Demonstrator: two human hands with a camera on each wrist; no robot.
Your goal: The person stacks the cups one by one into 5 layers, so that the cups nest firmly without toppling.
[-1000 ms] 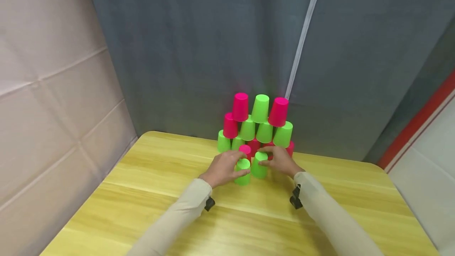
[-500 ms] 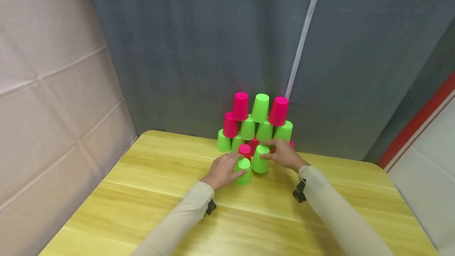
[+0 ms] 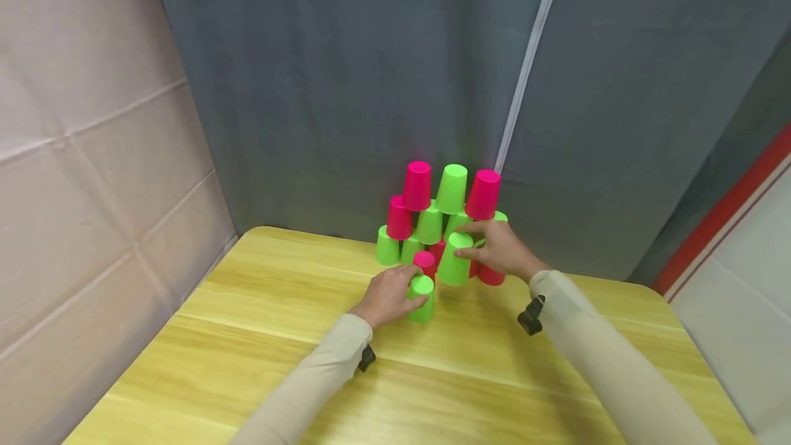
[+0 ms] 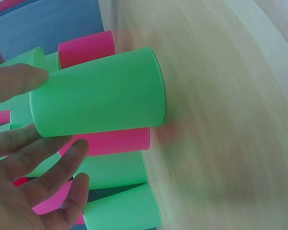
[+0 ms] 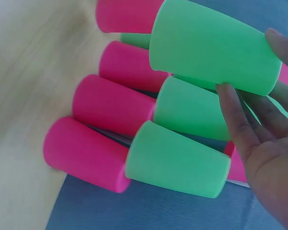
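Observation:
A pyramid of upturned pink and green cups [image 3: 452, 189] stands at the far edge of the yellow table [image 3: 247, 335]. My left hand [image 3: 386, 294] grips a green cup [image 3: 422, 297] that stands upside down on the table in front of the stack; the left wrist view shows this green cup [image 4: 101, 98] with my thumb [image 4: 14, 79] on it. My right hand [image 3: 502, 250] holds a second green cup [image 3: 456, 258] off the table, against the stack's lower rows. In the right wrist view this lifted cup [image 5: 211, 48] sits between thumb and fingers [image 5: 235, 110]. A pink cup [image 3: 425, 261] stands just behind the left cup.
A grey curtain [image 3: 371, 88] hangs right behind the stack, and a beige padded wall [image 3: 93, 156] runs along the table's left side. Bare wood stretches from the cups to the near edge. A low pink cup [image 3: 491, 275] sits under my right hand.
My right hand has raised its green cup from the table up and back toward the stack. The left hand and its cup have barely moved.

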